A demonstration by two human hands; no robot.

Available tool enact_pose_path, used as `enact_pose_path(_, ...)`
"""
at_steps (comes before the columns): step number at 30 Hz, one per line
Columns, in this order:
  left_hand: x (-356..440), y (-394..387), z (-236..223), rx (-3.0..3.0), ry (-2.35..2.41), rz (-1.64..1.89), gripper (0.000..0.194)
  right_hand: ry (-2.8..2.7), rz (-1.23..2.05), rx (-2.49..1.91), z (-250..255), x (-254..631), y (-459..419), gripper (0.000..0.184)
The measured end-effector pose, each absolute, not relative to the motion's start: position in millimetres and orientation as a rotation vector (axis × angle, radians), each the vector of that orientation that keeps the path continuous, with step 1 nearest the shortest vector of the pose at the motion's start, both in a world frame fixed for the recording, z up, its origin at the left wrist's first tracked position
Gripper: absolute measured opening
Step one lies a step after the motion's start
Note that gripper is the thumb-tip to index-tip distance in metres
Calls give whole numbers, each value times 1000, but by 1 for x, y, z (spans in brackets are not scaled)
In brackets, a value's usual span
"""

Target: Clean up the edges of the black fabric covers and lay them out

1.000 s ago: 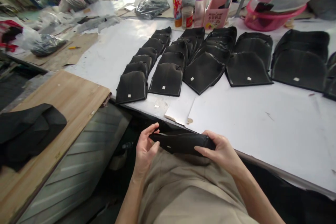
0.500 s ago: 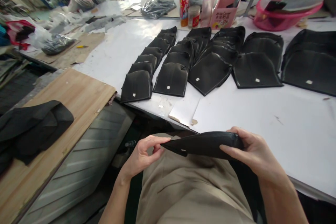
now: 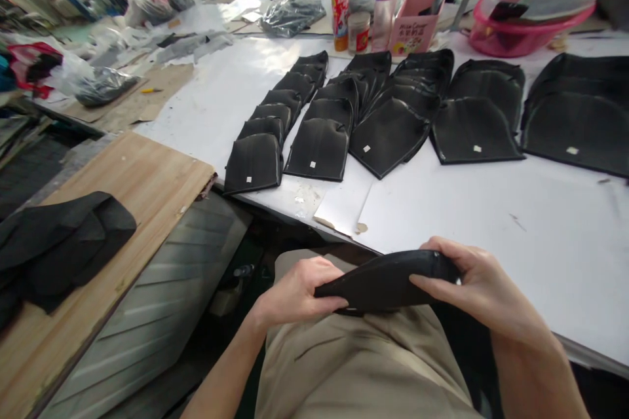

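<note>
A black flat sewn piece (image 3: 383, 280) with a small white label, partly hidden, is held edge-on above my lap. My left hand (image 3: 305, 289) pinches its left end, thumb below and fingers on top. Around its right end my right hand (image 3: 462, 281) is closed, thumb on the near face and fingers behind. Similar black pieces (image 3: 254, 160) with white labels lie in overlapping rows on the white table (image 3: 491, 209) ahead of me.
To the left, black fabric pieces (image 3: 63, 242) lie on a wooden board (image 3: 162, 173). Along the back stand a red-labelled bottle (image 3: 340, 13), a jar (image 3: 358, 33), a pink box (image 3: 417, 19) and a pink basin (image 3: 521, 33). Plastic bags (image 3: 292, 13) lie farther off.
Both hands have moved right with the black piece. My left hand loosened, pinched its tip, then took a fuller grip at the left end. My right hand keeps its hold.
</note>
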State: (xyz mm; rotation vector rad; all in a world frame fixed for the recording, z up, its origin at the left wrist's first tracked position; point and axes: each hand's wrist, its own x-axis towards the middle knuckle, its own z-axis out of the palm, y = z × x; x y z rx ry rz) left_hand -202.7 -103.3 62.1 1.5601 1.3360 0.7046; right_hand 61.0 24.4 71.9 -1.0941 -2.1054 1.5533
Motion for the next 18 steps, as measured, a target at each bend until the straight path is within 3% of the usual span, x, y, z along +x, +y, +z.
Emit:
enact_pose_path(7, -220, -120, 61, 1327, 1417, 868, 48, -1896, 1681, -1152, 69, 69, 32, 27)
enact_pose_path(12, -219, -123, 54, 1343, 1363, 888, 35, -1983, 1555, -1103, 66, 69, 30, 24)
enact_pose_path(16, -216, -120, 55, 1487, 1314, 649, 33, -2167, 1456, -784, 78, 77, 25, 5)
enact_pose_path(18, -214, -120, 56, 1569, 1301, 512, 31, -2183, 1428, -645, 85, 82, 23, 7)
